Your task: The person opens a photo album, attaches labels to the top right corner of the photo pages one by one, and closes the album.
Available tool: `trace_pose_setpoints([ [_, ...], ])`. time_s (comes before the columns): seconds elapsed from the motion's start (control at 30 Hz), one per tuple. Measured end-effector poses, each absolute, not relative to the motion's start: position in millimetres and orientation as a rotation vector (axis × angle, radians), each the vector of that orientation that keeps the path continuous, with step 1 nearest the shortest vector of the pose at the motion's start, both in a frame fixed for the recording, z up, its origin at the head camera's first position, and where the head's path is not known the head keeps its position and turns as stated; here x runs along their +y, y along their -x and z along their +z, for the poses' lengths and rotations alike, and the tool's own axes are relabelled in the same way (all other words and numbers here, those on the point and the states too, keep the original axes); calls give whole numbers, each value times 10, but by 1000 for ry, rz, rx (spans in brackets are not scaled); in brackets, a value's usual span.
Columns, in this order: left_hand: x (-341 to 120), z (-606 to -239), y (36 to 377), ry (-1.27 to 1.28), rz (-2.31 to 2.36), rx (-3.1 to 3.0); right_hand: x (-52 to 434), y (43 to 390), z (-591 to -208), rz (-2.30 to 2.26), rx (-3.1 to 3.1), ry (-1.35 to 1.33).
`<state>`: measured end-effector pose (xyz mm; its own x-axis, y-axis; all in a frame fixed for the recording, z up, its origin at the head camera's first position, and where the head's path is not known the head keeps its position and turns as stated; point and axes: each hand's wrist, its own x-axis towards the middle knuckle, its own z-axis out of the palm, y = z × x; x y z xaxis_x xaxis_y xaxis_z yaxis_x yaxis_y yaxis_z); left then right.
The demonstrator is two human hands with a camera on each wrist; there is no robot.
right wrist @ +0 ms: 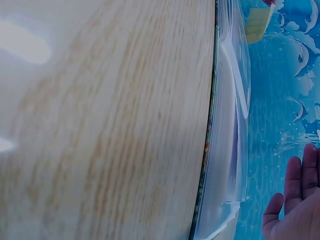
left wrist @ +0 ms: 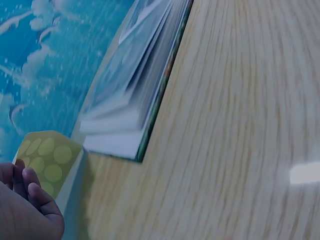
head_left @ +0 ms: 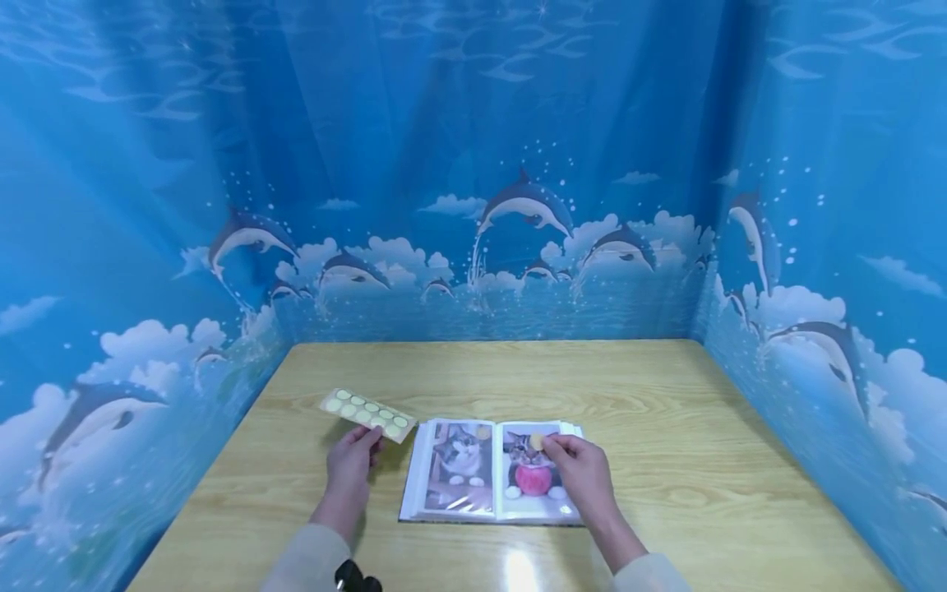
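In the head view, my left hand (head_left: 351, 469) pinches the lower edge of a sheet of round pale-green stickers (head_left: 367, 413), held tilted beside the photo album. The left wrist view shows the same sticker sheet (left wrist: 52, 160) past the curled fingers. An open photo album (head_left: 497, 518) lies with a cat photo on each page. Over the top of the right-hand photo (head_left: 533, 481), the thumb and forefinger of my right hand (head_left: 588, 473) pinch a round yellowish sticker (head_left: 537, 442). Another round sticker (head_left: 484, 432) shows at the upper right corner of the left-hand photo (head_left: 460, 469).
The album stands on a wood-grain table (head_left: 710, 460), near its front middle. Blue curtains (head_left: 414, 123) printed with dolphins and clouds enclose the back and both sides. A small black object (head_left: 357, 577) juts in by the left sleeve.
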<state>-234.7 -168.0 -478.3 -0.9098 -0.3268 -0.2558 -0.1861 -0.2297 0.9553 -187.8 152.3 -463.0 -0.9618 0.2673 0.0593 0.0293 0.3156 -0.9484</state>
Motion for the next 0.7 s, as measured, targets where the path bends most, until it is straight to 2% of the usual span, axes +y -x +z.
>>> trace_pose_setpoints([
  [0.2, -1791, -4829, 2316, -773, -2239, -1900, 1533, 1885, -4640, 1712, -2380, 298],
  [0.37, -1772, -4773, 2224, -790, -2137, -2009, 1538, 1883, -4639, 1729, -2373, 305],
  [0.53, -1719, -4742, 2145, -854, -1855, -2213, 1541, 1878, -4639, 1733, -2369, 308],
  [0.7, -1566, -4771, 2193, -707, -1644, -2259, 1553, 1884, -4650, 1732, -2378, 318],
])
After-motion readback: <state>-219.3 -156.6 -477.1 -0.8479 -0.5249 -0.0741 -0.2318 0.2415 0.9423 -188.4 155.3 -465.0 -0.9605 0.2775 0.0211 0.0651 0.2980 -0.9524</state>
